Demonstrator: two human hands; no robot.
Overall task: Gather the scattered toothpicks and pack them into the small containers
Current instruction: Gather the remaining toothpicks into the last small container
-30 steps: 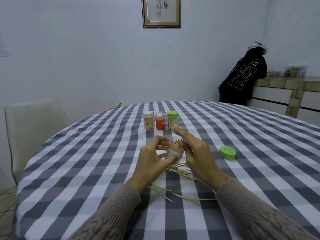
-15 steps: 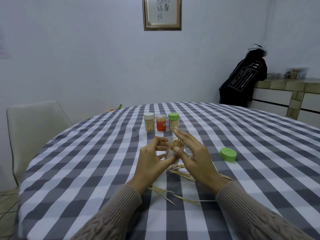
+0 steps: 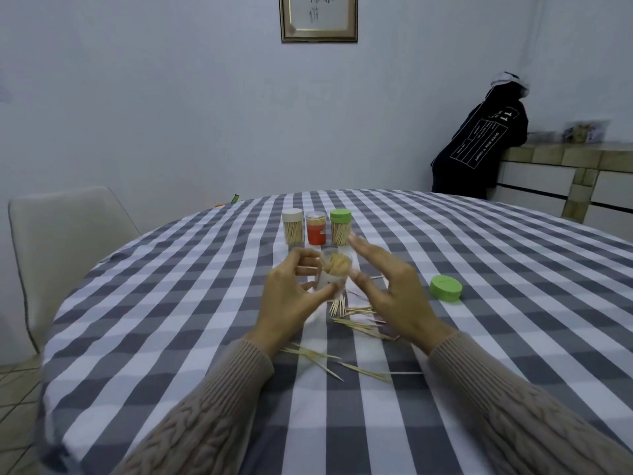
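My left hand (image 3: 291, 296) grips a small clear container (image 3: 334, 274) packed with toothpicks, tilted with its open mouth toward me, just above the table. My right hand (image 3: 394, 289) hovers right beside it, fingers spread and straight, holding nothing. Loose toothpicks (image 3: 356, 320) lie scattered on the cloth under and in front of my hands, with a few more toothpicks (image 3: 329, 363) closer to me. A loose green lid (image 3: 446, 288) lies to the right.
Three closed containers stand in a row behind my hands: white-lidded (image 3: 293, 226), orange (image 3: 316, 228), green-lidded (image 3: 340, 227). The round table has a grey-and-white checked cloth (image 3: 171, 320). A pale chair (image 3: 65, 241) stands at left. A person in black leans on a counter at back right.
My right hand has drawn back from the container's mouth and opened its fingers. The toothpicks sticking out of the container now sit level inside it.
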